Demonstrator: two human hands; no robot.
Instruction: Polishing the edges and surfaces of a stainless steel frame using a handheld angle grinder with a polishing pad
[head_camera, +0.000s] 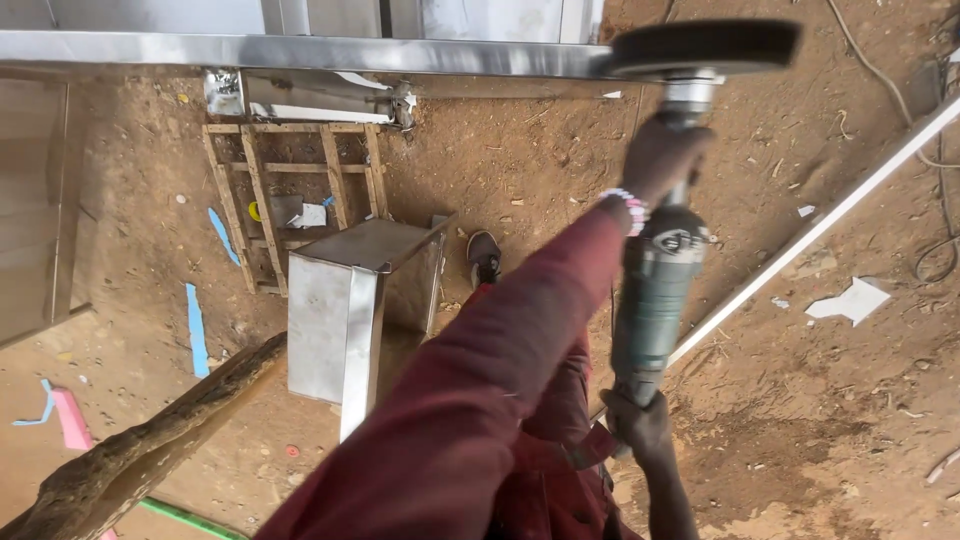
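Green-bodied angle grinder with dark round disc (655, 290) is held out over the dirt floor (800, 400), disc laid against the edge of the long shiny steel frame (300, 52). Left hand (662, 160) is closed round the neck; right hand (638, 425) is closed on the tail. Grinding along the edge appears under way; steady travel leftward is called for. Open ground lies right; steel box (350, 300) and white bar (820, 225) stand near.

Grey-green angle grinder (655, 300) with black disc (703, 46). Dark red sleeve (500, 360), pink-and-white beaded bracelet (626, 207). Shiny silver steel box (340, 320) and steel beam (300, 52). Pale brown wooden frame (262, 190). Reddish-brown dirt floor (830, 400), blue strips (197, 330), pink scrap (70, 418).
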